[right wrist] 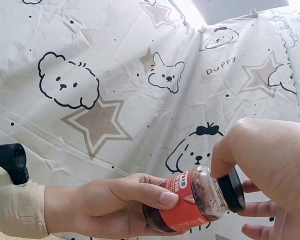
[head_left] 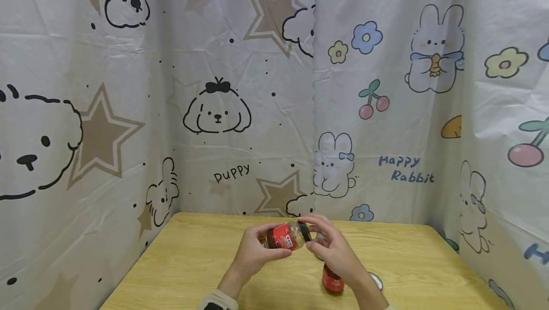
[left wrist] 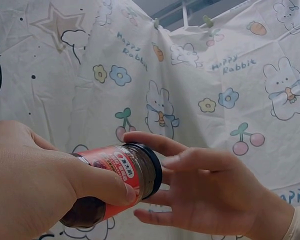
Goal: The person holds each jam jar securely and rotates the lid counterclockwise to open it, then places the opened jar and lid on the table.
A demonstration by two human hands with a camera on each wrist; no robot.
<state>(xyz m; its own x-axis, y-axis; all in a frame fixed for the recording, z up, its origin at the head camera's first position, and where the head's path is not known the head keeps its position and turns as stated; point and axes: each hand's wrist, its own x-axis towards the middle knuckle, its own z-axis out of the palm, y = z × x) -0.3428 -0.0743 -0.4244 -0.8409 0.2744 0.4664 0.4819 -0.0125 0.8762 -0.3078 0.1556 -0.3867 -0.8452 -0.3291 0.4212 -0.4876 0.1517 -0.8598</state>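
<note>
Tilted above the table, a glass jar (head_left: 283,237) with a red label and dark contents lies in my left hand (head_left: 255,250). The left fingers and thumb wrap around its body, with the thumb along the label in the right wrist view. A black lid (right wrist: 231,190) sits on the jar's mouth, pointing to the right. My right hand (head_left: 332,245) has its fingertips around this lid, one finger over its upper edge (left wrist: 155,143). Its other fingers are spread on the far side, partly hidden in the right wrist view.
Below the right hand, a second red-labelled jar (head_left: 333,280) is on the wooden table (head_left: 188,262). A round silvery disc (head_left: 376,281) lies beside the right forearm. Something pale, mostly hidden, is behind the right hand. Printed curtains (head_left: 240,157) surround the table.
</note>
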